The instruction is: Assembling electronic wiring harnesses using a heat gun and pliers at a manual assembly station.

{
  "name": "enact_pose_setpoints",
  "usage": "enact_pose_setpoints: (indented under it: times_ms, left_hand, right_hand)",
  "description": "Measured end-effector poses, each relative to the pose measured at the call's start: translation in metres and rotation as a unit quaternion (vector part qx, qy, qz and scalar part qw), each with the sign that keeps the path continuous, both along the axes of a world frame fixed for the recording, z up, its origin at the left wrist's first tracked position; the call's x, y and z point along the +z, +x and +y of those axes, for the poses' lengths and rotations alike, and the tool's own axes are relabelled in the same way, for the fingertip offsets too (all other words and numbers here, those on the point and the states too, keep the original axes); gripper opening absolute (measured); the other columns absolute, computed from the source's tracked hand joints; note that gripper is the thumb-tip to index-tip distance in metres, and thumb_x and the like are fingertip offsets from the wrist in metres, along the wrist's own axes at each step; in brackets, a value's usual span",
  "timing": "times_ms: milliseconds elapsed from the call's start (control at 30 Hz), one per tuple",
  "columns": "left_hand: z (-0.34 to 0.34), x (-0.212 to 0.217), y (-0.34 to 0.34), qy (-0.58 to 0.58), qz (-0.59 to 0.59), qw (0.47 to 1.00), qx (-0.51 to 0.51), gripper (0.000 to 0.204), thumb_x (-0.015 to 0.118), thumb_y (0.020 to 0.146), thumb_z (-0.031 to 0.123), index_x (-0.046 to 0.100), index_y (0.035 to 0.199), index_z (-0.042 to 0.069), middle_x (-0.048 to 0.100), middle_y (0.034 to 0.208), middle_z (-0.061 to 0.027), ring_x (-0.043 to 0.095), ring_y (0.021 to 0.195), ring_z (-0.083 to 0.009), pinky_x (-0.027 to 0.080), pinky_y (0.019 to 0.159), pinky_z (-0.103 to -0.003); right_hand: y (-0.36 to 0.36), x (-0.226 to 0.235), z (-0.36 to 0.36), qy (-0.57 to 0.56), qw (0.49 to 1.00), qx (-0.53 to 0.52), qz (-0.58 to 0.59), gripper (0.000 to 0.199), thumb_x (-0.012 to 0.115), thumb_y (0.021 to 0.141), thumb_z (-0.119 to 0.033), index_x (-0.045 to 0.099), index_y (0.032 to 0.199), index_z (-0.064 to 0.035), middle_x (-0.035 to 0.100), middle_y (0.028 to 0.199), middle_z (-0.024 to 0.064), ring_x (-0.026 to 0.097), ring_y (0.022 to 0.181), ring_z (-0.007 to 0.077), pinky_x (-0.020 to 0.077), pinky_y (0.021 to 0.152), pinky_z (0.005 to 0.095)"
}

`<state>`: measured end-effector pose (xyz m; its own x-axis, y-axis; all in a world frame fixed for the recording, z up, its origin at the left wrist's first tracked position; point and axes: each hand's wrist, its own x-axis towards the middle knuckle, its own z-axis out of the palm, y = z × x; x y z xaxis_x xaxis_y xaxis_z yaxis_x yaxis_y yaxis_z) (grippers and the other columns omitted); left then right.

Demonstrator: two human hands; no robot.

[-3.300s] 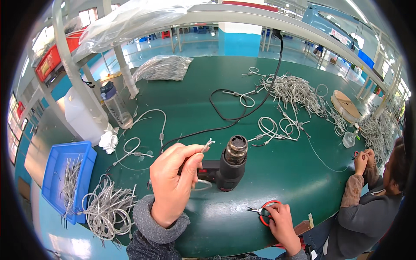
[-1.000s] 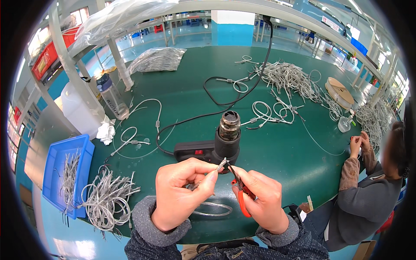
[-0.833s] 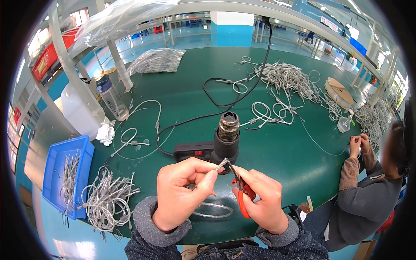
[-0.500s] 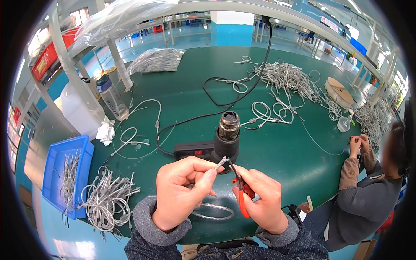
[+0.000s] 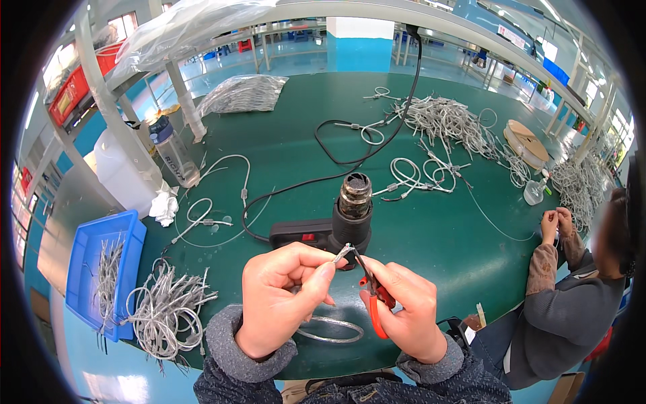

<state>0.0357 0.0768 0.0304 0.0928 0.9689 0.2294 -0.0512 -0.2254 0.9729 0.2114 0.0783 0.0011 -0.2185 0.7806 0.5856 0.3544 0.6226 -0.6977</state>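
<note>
Just below the frame's centre, we should brace the cable end (image 5: 343,254) firmly, our left hand (image 5: 286,295) pinching it tightly, our right hand (image 5: 409,306) gripping the scissors (image 5: 375,315) with their points at its tip

On my feed I see bare L hand (image 5: 286,296) pinching a thin silvery braided cable (image 5: 342,255) nr its tip, bare R hand (image 5: 407,306) gripping red-handled scissors (image 5: 375,313), dark blades at that tip. Beyond, on glossy green tabletop (image 5: 464,269): black heat gun (image 5: 351,226), nozzle up. Far L: rect. blue plastic tray (image 5: 130,279) w/ thin grey wires (image 5: 108,269).
</note>
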Motion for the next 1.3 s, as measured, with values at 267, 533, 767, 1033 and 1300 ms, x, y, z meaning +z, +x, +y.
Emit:
enact_pose_setpoints:
  times_ms: [267, 533, 767, 1033, 1300]
  left_hand:
    - [-0.001, -0.001, 0.0, -0.001, -0.011, 1.0, -0.006, 0.012, 0.056, 0.089, 0.001, 0.064, 0.096, -0.005, 0.05, 0.057, 0.0044, 0.044, 0.046, 0.0008, 0.047, 0.051, -0.018]
    - [0.008, -0.002, -0.004, 0.074, 0.109, 0.991, 0.016, 0.011, 0.056, 0.084, -0.002, 0.063, 0.09, -0.008, 0.06, 0.063, -0.0044, 0.054, 0.05, -0.0062, 0.05, 0.051, -0.022]
    - [0.006, 0.001, -0.005, 0.081, 0.168, 0.982, -0.011, 0.008, 0.059, 0.084, -0.003, 0.061, 0.091, -0.006, 0.065, 0.073, -0.0088, 0.06, 0.058, -0.0098, 0.05, 0.054, -0.021]
    - [-0.011, -0.006, 0.013, 0.025, 0.04, 0.998, -0.03, 0.01, 0.059, 0.086, -0.006, 0.059, 0.095, -0.007, 0.067, 0.082, -0.0128, 0.067, 0.071, -0.015, 0.054, 0.06, -0.023]
    - [-0.027, -0.027, 0.014, -0.023, -0.033, 0.999, 0.01, 0.009, 0.057, 0.086, -0.007, 0.057, 0.095, -0.008, 0.067, 0.083, -0.0165, 0.066, 0.067, -0.016, 0.053, 0.056, -0.024]
  right_hand:
    - [0.0, -0.001, -0.001, 0.003, 1.0, -0.001, -0.004, 0.051, 0.068, 0.065, 0.011, 0.063, 0.115, 0.0005, 0.058, 0.068, 0.0083, 0.05, 0.054, 0.0145, 0.0393, 0.049, 0.0266]
    - [0.022, 0.002, -0.001, 0.006, 0.999, -0.036, -0.023, 0.05, 0.067, 0.064, 0.012, 0.064, 0.112, 0.0001, 0.058, 0.072, 0.0086, 0.054, 0.06, 0.0155, 0.0419, 0.051, 0.0265]
    - [0.042, 0.01, -0.006, 0.042, 0.992, -0.03, -0.113, 0.053, 0.067, 0.059, 0.013, 0.065, 0.109, -0.0016, 0.056, 0.072, 0.0085, 0.055, 0.064, 0.0188, 0.0435, 0.053, 0.0289]
    - [0.036, 0.001, -0.018, 0.09, 0.987, -0.079, -0.107, 0.053, 0.068, 0.057, 0.011, 0.065, 0.109, 0.0001, 0.055, 0.071, 0.0096, 0.053, 0.061, 0.0215, 0.0416, 0.051, 0.0307]
    - [0.026, -0.021, -0.013, 0.112, 0.988, -0.044, -0.096, 0.054, 0.069, 0.058, 0.011, 0.064, 0.111, 0.0006, 0.055, 0.07, 0.0098, 0.052, 0.059, 0.0216, 0.0418, 0.052, 0.031]
